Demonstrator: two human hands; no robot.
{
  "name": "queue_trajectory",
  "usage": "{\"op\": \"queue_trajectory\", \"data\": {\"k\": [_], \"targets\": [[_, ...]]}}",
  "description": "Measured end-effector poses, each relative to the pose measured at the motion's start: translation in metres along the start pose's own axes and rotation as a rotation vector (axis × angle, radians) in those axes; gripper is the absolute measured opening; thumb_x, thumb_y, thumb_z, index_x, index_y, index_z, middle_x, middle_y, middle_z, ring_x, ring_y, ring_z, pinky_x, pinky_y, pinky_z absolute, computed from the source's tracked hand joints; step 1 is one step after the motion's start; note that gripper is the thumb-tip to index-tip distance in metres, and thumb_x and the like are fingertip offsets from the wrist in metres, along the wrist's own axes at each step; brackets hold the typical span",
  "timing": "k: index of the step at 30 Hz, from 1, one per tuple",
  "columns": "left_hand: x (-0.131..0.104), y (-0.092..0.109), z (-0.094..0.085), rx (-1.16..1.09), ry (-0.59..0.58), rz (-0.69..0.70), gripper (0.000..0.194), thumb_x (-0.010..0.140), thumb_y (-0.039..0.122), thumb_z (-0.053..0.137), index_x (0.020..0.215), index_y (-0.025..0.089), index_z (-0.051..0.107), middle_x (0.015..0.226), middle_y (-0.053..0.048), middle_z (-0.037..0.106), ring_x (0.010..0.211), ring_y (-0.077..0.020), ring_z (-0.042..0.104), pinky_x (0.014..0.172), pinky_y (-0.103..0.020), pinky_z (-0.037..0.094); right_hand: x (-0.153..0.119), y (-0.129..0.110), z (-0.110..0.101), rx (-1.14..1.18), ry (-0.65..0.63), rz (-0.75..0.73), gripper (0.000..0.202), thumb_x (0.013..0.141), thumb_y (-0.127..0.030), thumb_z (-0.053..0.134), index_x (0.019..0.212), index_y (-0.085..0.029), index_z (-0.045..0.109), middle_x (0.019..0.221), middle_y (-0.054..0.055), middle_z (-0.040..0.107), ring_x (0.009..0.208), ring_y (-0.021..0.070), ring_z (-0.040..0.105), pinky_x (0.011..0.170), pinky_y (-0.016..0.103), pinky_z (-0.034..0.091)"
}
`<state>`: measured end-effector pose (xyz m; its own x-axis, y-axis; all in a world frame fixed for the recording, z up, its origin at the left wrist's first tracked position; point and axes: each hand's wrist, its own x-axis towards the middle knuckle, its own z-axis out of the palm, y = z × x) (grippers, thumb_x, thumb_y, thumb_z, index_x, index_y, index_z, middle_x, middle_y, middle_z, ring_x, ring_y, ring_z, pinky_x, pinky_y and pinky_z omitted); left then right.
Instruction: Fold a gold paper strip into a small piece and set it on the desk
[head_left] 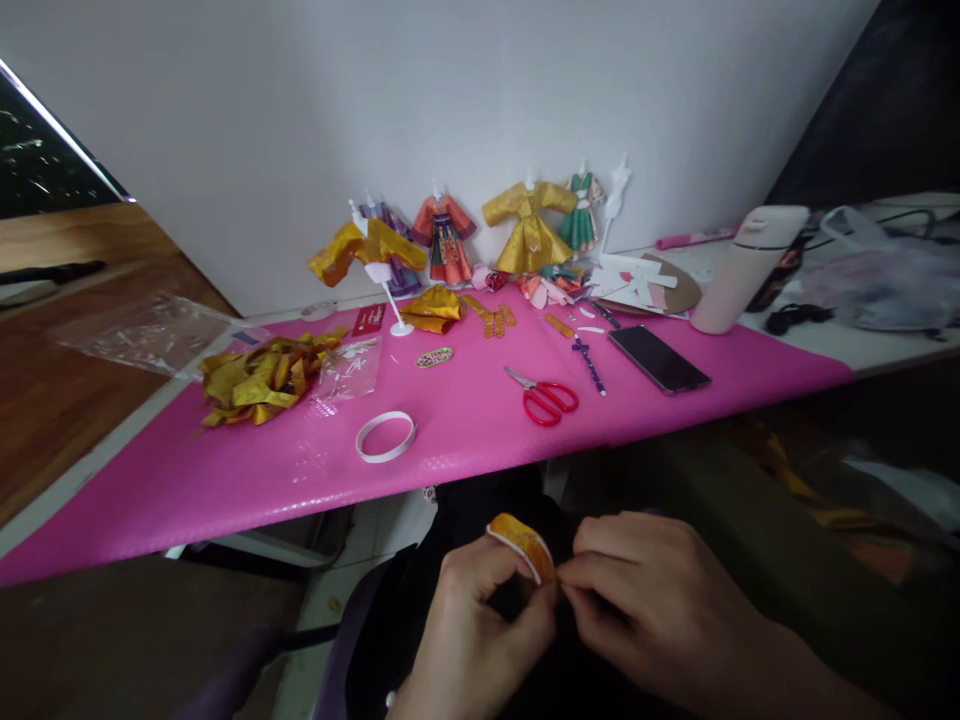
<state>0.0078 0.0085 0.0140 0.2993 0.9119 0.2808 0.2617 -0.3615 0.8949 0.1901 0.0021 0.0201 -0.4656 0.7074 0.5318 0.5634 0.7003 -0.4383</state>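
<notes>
Two hands are brought together low over the lap, where a small curled orange paper strip (523, 545) is pinched between the fingertips of the left hand (469, 640) and those of the right hand (645, 600), both sets of fingers closed on it. Beyond the fingers, red scissors (547, 400) and a white tape ring (385, 437) are seen lying on the pink table cover (225, 470), well apart from the strip.

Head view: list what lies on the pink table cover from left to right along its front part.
Pile of yellow paper scraps → clear plastic bag → white tape ring → red scissors → purple pen → black phone → white tumbler.
</notes>
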Motion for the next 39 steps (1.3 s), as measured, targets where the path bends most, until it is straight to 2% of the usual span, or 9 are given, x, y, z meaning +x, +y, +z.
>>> {"op": "queue_trajectory", "data": {"k": [9, 15, 28, 39], "targets": [[-0.001, 0.004, -0.001, -0.076, -0.030, -0.036, 0.019, 0.073, 0.003, 0.059, 0.062, 0.017, 0.060, 0.063, 0.003, 0.061, 0.058, -0.0105, 0.052, 0.058, -0.019, 0.041, -0.001, 0.000, -0.001, -0.006, -0.037, 0.005, 0.024, 0.086, -0.006, 0.050, 0.069, -0.018, 0.063, 0.066, 0.000, 0.056, 0.059, 0.0140, 0.049, 0.055, 0.032, 0.032], [0.003, 0.006, -0.002, -0.189, -0.068, -0.095, 0.017, 0.074, 0.005, 0.061, 0.062, 0.016, 0.062, 0.062, 0.002, 0.060, 0.060, -0.0107, 0.051, 0.059, -0.020, 0.040, 0.003, -0.001, -0.001, 0.065, -0.016, 0.029, 0.022, 0.083, -0.005, 0.051, 0.069, -0.017, 0.063, 0.064, 0.000, 0.056, 0.057, 0.0127, 0.050, 0.053, 0.030, 0.033], [0.001, 0.000, -0.008, -0.488, -0.244, -0.362, 0.007, 0.074, 0.019, 0.066, 0.068, 0.015, 0.067, 0.065, -0.001, 0.061, 0.062, -0.0133, 0.052, 0.061, -0.024, 0.041, 0.007, -0.004, -0.006, 0.165, -0.007, 0.104, 0.013, 0.073, -0.006, 0.053, 0.071, -0.018, 0.056, 0.071, 0.000, 0.055, 0.060, 0.0123, 0.052, 0.054, 0.027, 0.035], [0.003, 0.000, -0.010, -0.571, -0.239, -0.402, 0.012, 0.069, 0.013, 0.063, 0.071, 0.016, 0.075, 0.065, -0.001, 0.064, 0.063, -0.0135, 0.054, 0.062, -0.022, 0.042, 0.009, 0.004, -0.004, 0.277, 0.038, 0.133, 0.016, 0.071, -0.005, 0.052, 0.074, -0.020, 0.051, 0.076, -0.001, 0.055, 0.057, 0.0101, 0.047, 0.051, 0.025, 0.034]]}}
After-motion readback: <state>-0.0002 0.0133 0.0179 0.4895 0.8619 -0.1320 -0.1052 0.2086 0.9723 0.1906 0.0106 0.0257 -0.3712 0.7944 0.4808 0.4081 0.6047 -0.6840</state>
